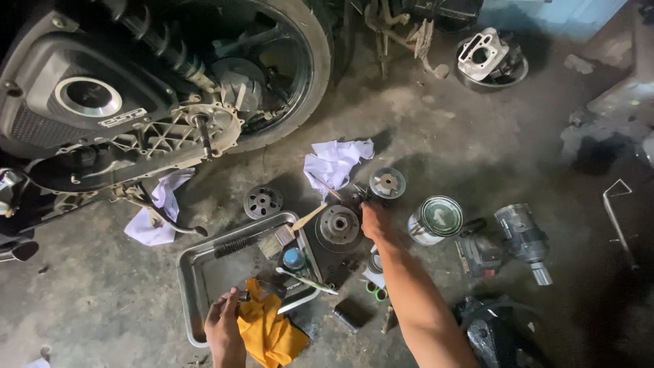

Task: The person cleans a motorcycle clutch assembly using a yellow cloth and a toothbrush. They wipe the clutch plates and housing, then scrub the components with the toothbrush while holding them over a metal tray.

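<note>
Scooter rear end (122,102) filled the upper left, drive cover off, rear wheel (300,75) resting on the concrete floor (477,136). A metal tray (197,272) sat on the floor below it, holding a wire brush (235,244), a paintbrush (293,228) laid across its rim and a small blue-capped pot (293,257).

The left hand (225,330) was at the tray's near edge, fingers closed on a yellow rag (272,334) that spilled over the rim. The right hand (373,221) reached out past the tray, fingers curled down onto small dark parts on the floor; whether they actually gripped one could not be told. That hand lay between a round clutch assembly (338,227) and an open tin can (436,219), with a pulley (387,182) just beyond it.

A white cloth (337,160) lay near the pulley. A drilled disc (263,202) sat above the tray. A power tool (524,242) lay right of the can.
</note>
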